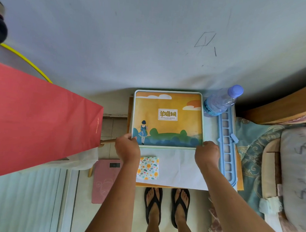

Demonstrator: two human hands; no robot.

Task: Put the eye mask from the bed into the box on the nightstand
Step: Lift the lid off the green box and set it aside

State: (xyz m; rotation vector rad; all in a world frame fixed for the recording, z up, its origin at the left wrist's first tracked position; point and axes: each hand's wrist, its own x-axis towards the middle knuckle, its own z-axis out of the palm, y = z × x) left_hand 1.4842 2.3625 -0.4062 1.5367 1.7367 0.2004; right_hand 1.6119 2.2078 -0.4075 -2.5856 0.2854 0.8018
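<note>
A flat box [167, 120] with an illustrated orange-and-blue lid lies closed at the back of the nightstand [240, 179]. My left hand [127, 147] grips the lid's near left corner. My right hand [206, 153] grips its near right corner. A small floral-print fabric pad [148, 167], which looks like the eye mask, lies on the white paper just in front of the box, between my forearms and touching my left wrist.
A water bottle [219, 103] and a long blue tray [226, 150] crowd the nightstand's right side. The bed with a pillow [295, 174] is to the right. A red paper bag [43, 118] stands left, with a pink scale [105, 180] on the floor.
</note>
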